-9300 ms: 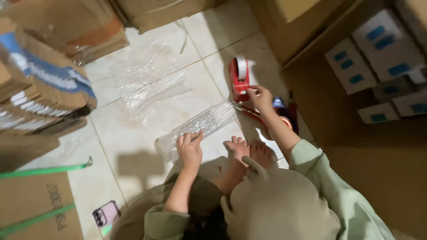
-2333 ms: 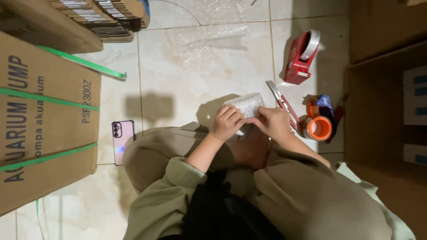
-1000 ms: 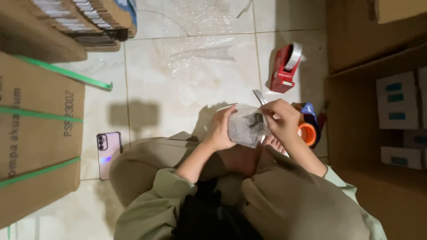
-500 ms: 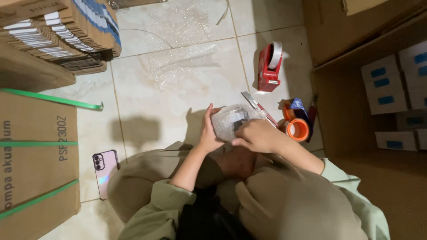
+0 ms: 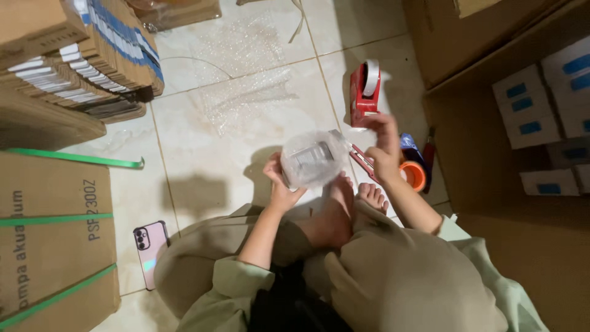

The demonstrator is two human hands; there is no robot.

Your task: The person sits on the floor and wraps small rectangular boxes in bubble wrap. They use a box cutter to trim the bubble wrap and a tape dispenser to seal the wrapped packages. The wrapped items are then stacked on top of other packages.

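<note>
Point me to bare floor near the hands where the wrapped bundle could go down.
Freest patch: tile left of the left hand, bordered by the strapped carton, the phone and the bubble wrap sheet above. Crowded: by the right hand, with tape dispenser, orange tape roll and open box. The left hand holds the bundle.

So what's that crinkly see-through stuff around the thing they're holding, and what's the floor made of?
The wrap, held by the left hand, looks like clear plastic bubble wrap: see-through, shiny, with small bumps. The floor looks like glazed ceramic tile: pale, glossy, marbled, with thin grout lines.
</note>
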